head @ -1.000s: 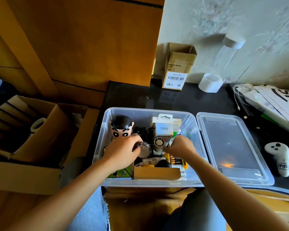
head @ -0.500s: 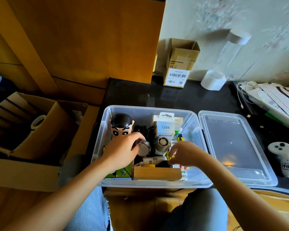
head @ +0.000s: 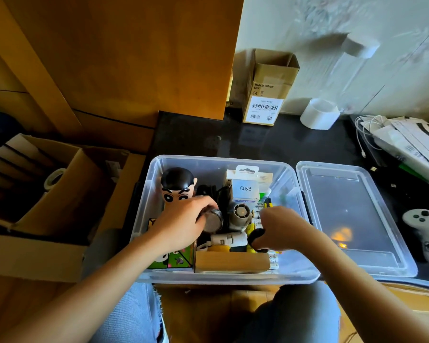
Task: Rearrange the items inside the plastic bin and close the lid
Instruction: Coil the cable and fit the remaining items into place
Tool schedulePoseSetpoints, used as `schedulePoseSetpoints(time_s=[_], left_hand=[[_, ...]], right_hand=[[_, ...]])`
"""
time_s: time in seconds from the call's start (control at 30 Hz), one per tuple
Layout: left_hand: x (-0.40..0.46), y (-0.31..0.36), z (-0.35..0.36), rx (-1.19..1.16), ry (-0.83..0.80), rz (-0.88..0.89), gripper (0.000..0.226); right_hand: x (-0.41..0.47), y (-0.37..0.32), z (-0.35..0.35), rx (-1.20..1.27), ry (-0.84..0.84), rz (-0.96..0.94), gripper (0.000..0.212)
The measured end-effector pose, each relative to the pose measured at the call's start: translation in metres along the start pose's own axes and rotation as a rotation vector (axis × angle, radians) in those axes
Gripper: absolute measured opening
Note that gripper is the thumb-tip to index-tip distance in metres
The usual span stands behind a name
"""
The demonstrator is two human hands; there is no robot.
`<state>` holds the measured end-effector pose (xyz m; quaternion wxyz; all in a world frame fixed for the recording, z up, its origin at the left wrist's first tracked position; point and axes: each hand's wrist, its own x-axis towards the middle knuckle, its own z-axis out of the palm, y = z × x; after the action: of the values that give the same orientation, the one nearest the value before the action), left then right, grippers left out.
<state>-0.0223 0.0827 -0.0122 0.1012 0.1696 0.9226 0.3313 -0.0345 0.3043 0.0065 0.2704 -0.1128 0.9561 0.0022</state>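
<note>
One view only — worn on the head, looking forward and steeply down. Wide-angle, with straight edges bowing toward the frame's borders. Close enough that both forearms run in from the bottom corners, and the clear bin (head: 223, 277) fills the centre, just in front of the knees. Facing a pale wall (head: 332, 45) and wooden panel (head: 134, 50) at the top; dark surface (head: 270, 144) across the middle — lid (head: 352, 219) at right, cardboard box (head: 42, 253) at left.

Bare forearms, no sleeves; light blue jeans (head: 131, 315) with frayed rip
</note>
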Motion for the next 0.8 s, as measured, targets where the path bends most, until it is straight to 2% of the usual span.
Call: schedulePoseSetpoints(time_s=[0.23,0.37,0.43,0.57,0.63,0.8], left_hand=[[0.014,0.007,0.005,0.048,-0.069,-0.007,0.031],[0.014,0.001,0.008,0.047,-0.033,-0.024,0.026],[0.013,-0.001,0.009,0.041,0.028,-0.034,0.024],[0.015,-0.001,0.008,-0.076,0.165,-0.064,0.025],[0.016,0.0,0.008,-0.137,0.213,-0.085,0.025],[0.017,0.003,0.007,-0.178,0.259,-0.12,0.026]], right_hand=[[-0.005,-0.009,-0.004,-0.212,-0.011,0.074,0.008],[-0.006,-0.011,-0.005,-0.173,0.089,0.1,0.012],[-0.008,-0.01,-0.009,-0.067,0.092,0.026,0.013],[-0.015,-0.024,-0.015,0.154,-0.012,-0.31,0.02],[-0.012,-0.035,-0.013,0.172,-0.015,-0.405,0.021],[0.008,-0.065,-0.004,0.034,-0.018,-0.514,0.039]])
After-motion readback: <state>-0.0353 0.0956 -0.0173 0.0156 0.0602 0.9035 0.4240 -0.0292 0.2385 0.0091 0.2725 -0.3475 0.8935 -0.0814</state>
